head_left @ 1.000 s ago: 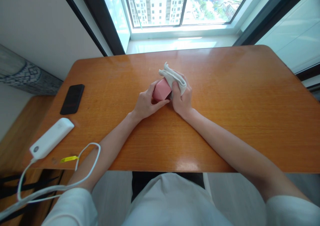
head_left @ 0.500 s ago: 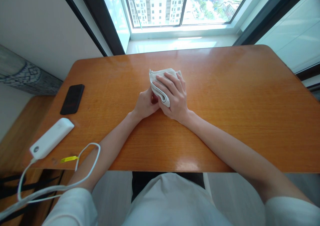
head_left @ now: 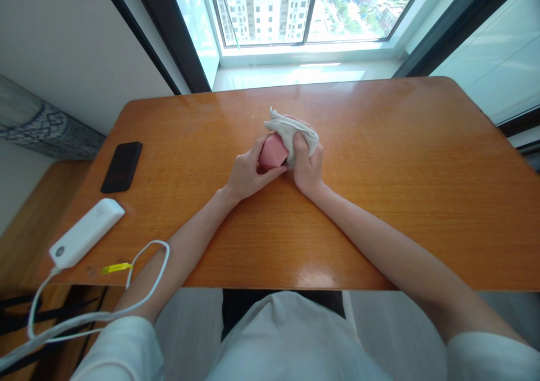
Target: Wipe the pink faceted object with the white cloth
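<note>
Fingers of the left hand [head_left: 246, 174] curl around a smooth pink box [head_left: 273, 151] at the middle of the glossy wooden table [head_left: 379, 201]; the right hand [head_left: 307, 167] presses a soft, folded white cloth [head_left: 291, 130] against it.

Orange wooden counter [head_left: 379, 201]. Black phone [head_left: 122, 166] lying flat near its left edge. White power bank [head_left: 86, 232] nearer the front corner, white cable [head_left: 101, 299] looping off the edge. Small yellow tag [head_left: 116, 268] beside cable. Window [head_left: 312, 9] behind, tower blocks outside.
</note>
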### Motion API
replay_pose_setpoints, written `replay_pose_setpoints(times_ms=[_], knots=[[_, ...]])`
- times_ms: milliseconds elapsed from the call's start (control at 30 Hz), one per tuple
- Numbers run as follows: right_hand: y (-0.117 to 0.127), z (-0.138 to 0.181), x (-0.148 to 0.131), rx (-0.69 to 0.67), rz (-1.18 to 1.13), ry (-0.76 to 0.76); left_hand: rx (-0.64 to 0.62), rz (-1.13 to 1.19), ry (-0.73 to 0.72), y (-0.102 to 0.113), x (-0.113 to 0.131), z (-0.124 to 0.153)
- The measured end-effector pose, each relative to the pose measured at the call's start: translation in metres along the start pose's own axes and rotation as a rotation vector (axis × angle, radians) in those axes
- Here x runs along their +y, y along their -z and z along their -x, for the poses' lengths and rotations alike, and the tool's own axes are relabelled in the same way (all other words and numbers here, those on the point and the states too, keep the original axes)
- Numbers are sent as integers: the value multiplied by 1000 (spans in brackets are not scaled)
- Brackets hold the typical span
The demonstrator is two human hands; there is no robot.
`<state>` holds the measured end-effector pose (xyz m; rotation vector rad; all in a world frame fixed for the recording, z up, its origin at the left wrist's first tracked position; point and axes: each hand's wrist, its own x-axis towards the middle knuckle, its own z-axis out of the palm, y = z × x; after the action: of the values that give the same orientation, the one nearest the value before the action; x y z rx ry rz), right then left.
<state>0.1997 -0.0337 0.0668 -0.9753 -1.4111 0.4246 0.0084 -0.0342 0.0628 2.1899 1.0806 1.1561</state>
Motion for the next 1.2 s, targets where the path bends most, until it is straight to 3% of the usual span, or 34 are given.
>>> replay_pose_setpoints(times_ms=[100, 167, 500, 600, 733, 900, 1067, 1200], knots=[[-2, -2, 8, 86, -117, -260, -3, 9, 13, 0, 2, 1], [-2, -4, 13, 130, -157, -348, -2, 16, 20, 0, 3, 1], [0, -2, 8, 142, -138, -355, -25, 58, -28, 1, -7, 2], [2, 2, 4, 120, -100, -270, -64, 137, -88, -1, -13, 3], [9, 5, 1, 69, -3, 32, -134, 157, -148, -7, -19, 5], [19, 0, -3, -89, 200, 382, -193, 100, -42, -9, -13, 5], [23, -4, 0, -212, 351, 481, -224, 98, -23, -8, -4, -2], [23, -3, 2, -284, 366, 520, -150, 127, -56, -7, -7, -3]])
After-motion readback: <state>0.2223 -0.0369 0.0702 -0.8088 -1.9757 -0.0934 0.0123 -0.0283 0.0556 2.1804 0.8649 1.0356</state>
